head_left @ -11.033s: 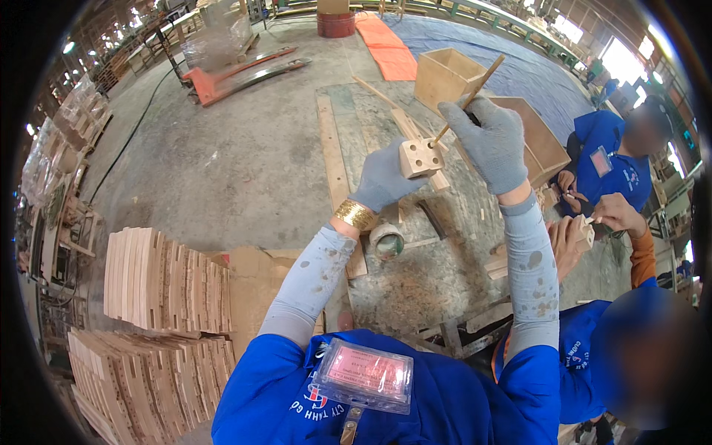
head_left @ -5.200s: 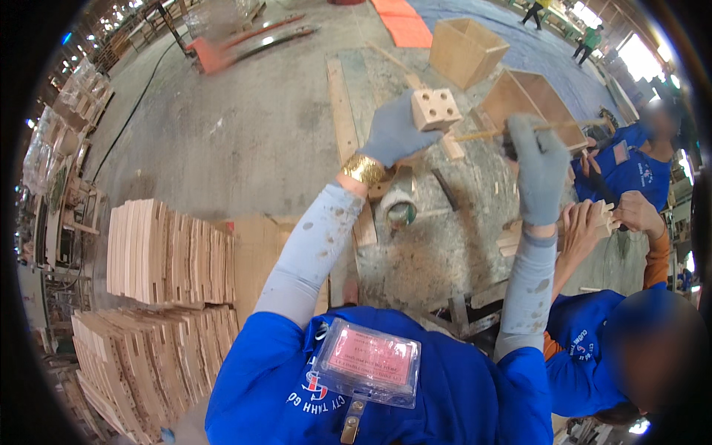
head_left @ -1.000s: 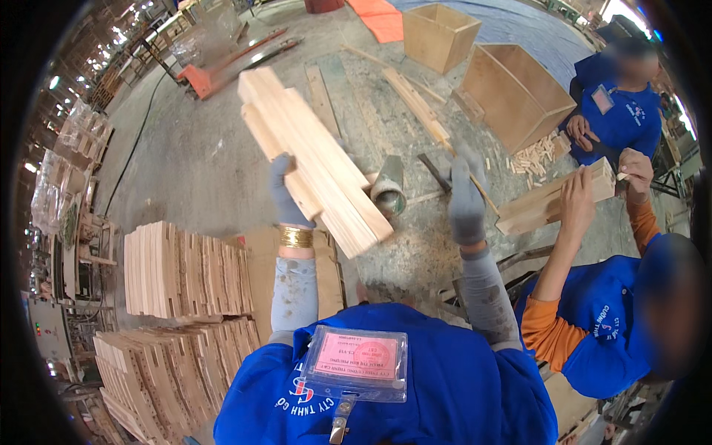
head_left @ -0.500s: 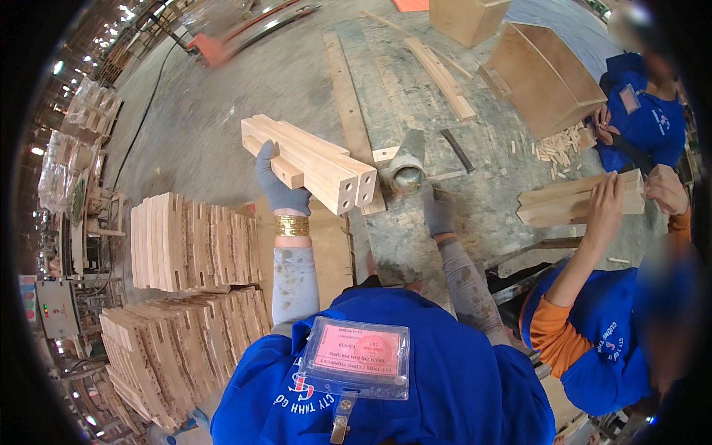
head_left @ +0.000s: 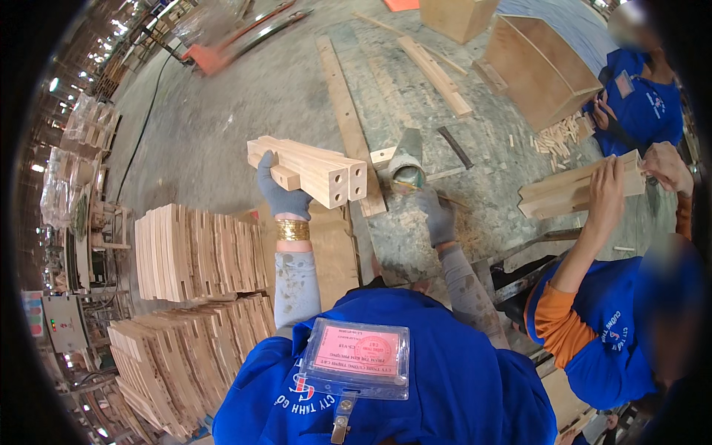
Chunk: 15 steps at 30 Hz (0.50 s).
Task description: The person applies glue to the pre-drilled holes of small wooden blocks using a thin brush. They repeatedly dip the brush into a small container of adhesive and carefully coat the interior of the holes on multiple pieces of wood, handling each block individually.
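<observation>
My left hand (head_left: 280,185), in a grey glove, grips a bundle of pale wooden pieces (head_left: 311,165). Round holes show in their near ends, and a shorter block (head_left: 285,176) lies along the side under my fingers. My right hand (head_left: 437,213), also gloved, is closed at the mouth of a cut-down plastic container (head_left: 407,159) that lies tipped toward me on the worktable. A thin brownish stick (head_left: 454,200) pokes out from its fingers; its other end is hidden. The container's inside looks wet and pale.
Stacks of wooden parts (head_left: 200,252) stand at the left. On the worktable (head_left: 489,178) lie a dark bar (head_left: 455,147), long strips (head_left: 436,74), a pile of dowels (head_left: 558,139) and a large wooden box (head_left: 538,74). Right, a co-worker's hands (head_left: 607,185) hold wooden pieces; another person stands beyond.
My left hand has brought the wooden bundle slightly lower, turning its drilled ends more toward me. My right hand has shifted slightly at the container, and the stick now shows.
</observation>
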Available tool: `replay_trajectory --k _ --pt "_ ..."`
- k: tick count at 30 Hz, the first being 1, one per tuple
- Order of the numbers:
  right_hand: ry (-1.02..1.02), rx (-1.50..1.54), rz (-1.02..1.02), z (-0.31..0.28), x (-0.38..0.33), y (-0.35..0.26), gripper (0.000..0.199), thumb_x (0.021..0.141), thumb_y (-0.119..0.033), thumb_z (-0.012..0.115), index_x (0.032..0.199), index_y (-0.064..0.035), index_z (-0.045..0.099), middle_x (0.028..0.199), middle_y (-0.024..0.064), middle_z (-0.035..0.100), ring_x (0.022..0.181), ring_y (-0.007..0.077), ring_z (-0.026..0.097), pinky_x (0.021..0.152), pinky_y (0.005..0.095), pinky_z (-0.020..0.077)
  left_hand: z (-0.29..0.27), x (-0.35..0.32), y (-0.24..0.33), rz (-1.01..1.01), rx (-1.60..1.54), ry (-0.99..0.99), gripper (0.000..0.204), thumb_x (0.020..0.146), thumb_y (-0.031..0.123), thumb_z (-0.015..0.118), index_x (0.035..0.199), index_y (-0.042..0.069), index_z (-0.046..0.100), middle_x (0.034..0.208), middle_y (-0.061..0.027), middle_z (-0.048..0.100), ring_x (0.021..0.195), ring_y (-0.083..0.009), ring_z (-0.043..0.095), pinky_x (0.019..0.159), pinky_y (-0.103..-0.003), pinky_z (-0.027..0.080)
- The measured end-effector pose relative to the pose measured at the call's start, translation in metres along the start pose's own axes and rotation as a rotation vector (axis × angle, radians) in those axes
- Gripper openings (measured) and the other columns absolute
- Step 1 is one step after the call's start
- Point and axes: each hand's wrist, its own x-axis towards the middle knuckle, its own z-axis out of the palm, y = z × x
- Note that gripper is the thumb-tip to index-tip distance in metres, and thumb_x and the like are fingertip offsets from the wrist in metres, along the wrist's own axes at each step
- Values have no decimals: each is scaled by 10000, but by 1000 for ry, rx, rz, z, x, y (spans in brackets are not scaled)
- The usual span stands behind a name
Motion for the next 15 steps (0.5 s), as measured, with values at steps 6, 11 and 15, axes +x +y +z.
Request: replay_trajectory --k 6,11,15 --pt "52 180 119 2 -16 -21 221 898 -178 529 1023 -14 608 910 84 629 788 134 588 691 258 480 2 2 -5 -68 -43 35 461 795 334 557 1158 63 472 1117 -131 533 1025 -294 530 871 -425 455" --pt "284 499 343 -8 0 -29 222 868 -169 555 1045 -39 584 887 73 627 700 126 575 616 240 482 5 6 -11 -160 -89 12 512 761 352 581 1174 80 444 1111 -144 515 1006 -327 524 850 -482 454" --pt "354 557 402 0 7 -54 157 896 -187 532 827 -55 581 684 20 545 533 85 454 527 191 418 11 0 -13 -181 -129 43 528 741 349 606 1163 75 446 1095 -141 515 1008 -330 513 849 -504 443"
